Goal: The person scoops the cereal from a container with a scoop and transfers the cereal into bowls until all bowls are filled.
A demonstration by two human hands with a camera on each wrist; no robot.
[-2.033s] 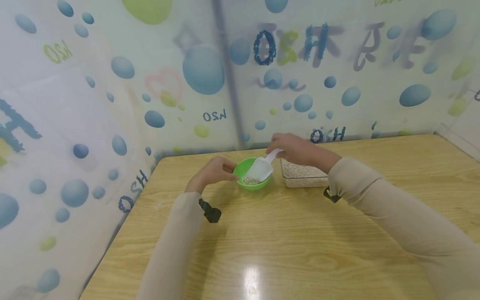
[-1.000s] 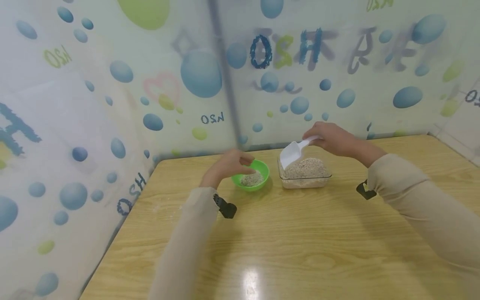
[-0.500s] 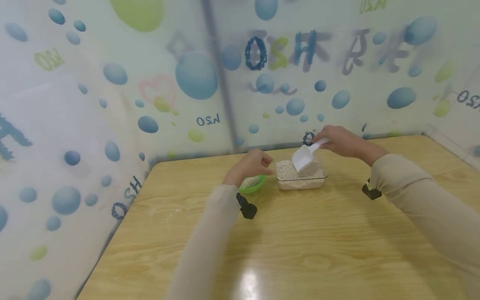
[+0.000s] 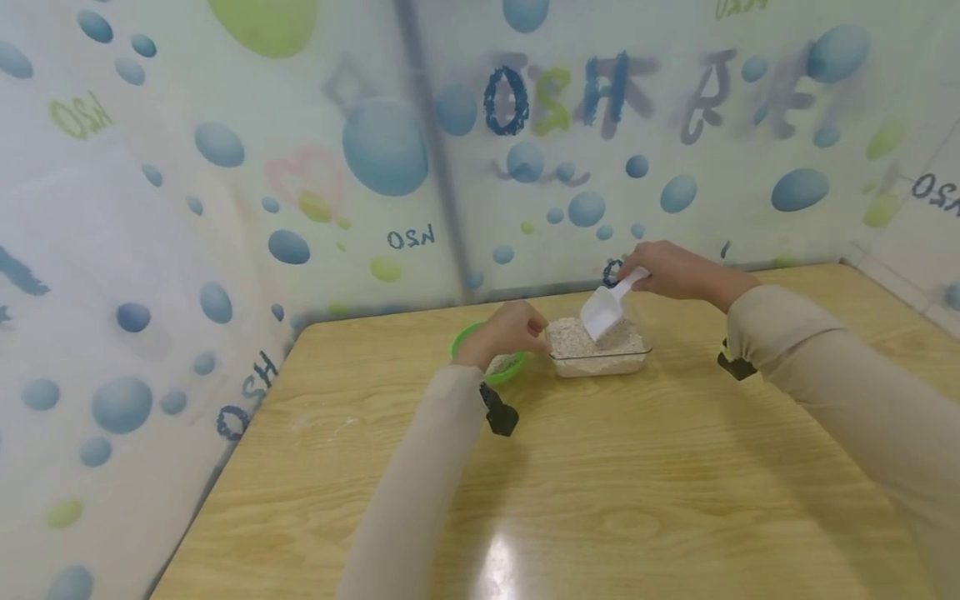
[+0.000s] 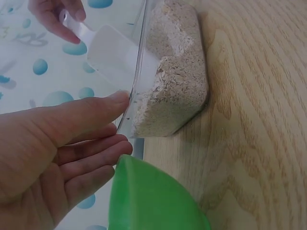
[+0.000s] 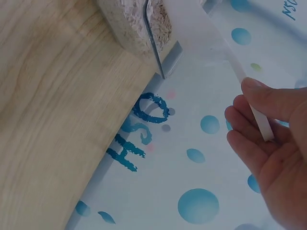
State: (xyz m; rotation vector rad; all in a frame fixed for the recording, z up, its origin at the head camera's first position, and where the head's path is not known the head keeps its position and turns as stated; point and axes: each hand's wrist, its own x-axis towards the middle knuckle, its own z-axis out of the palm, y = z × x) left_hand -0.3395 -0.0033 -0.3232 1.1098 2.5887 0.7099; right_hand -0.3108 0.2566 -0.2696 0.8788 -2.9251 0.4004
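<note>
The left hand [image 4: 510, 329] has its thumb spread from its gently bent fingers. Farther forward, to its right, the right hand [image 4: 667, 268] pinches with thumb and fingers.

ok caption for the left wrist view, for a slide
Right hand holding a white scoop in a clear box of flakes, left hand and green bowl beside it.

I count two bare hands [image 4: 510, 327] [image 4: 671, 269], one white plastic scoop [image 4: 602, 314], one round green bowl [image 4: 506, 374] and one clear rectangular tub [image 4: 600, 365].
</note>
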